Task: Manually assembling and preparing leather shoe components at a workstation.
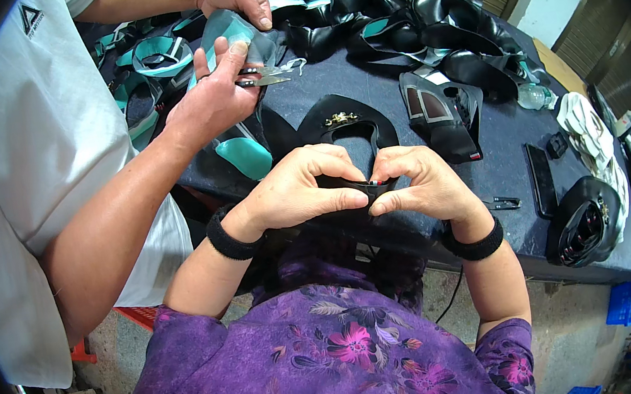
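Note:
A black shoe upper point(375, 124) with a gold ornament point(340, 119) lies at the table's near edge, its opening toward me. My left hand point(300, 187) pinches the back edge of this upper between thumb and fingers. From the other side my right hand point(424, 183) grips the same edge, the two thumbs almost touching. Between the fingertips shows a small striped tag point(374, 182) in red and white. The lower part of the upper hides behind my thumbs.
At left a co-worker's hand point(218, 91) holds thread snips point(263, 78) beside a teal-lined piece point(228, 32). Black uppers point(420, 25) pile up at the back. On the right lie another upper point(442, 116), a phone point(541, 179), snips point(505, 203) and a plastic bottle point(535, 96).

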{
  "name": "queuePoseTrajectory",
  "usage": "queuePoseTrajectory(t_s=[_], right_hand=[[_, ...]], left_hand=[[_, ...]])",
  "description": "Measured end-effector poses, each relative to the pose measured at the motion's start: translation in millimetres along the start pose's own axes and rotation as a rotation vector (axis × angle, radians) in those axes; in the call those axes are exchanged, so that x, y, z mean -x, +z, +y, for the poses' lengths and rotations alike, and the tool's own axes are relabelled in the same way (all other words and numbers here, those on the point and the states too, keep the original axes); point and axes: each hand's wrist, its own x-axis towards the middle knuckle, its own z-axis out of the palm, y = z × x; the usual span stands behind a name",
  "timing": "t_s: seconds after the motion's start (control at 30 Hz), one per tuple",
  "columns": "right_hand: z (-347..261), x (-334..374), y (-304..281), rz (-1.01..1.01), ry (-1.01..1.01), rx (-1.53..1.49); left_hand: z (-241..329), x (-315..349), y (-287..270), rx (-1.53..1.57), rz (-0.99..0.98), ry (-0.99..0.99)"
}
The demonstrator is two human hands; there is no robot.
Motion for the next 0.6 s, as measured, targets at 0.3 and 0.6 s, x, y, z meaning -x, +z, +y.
queuePoseTrajectory(t_s=[0.3, 0.6], right_hand=[[-6.4, 13.5, 10.0, 0.072, 0.064, 0.223], [-24.8, 31.0, 33.6, 0.078, 0.029, 0.275]], left_hand=[[-3.7, 3.0, 5.4, -0.254, -0.053, 0.104], [11.6, 11.8, 15.9, -0.478, -0.280, 0.193]])
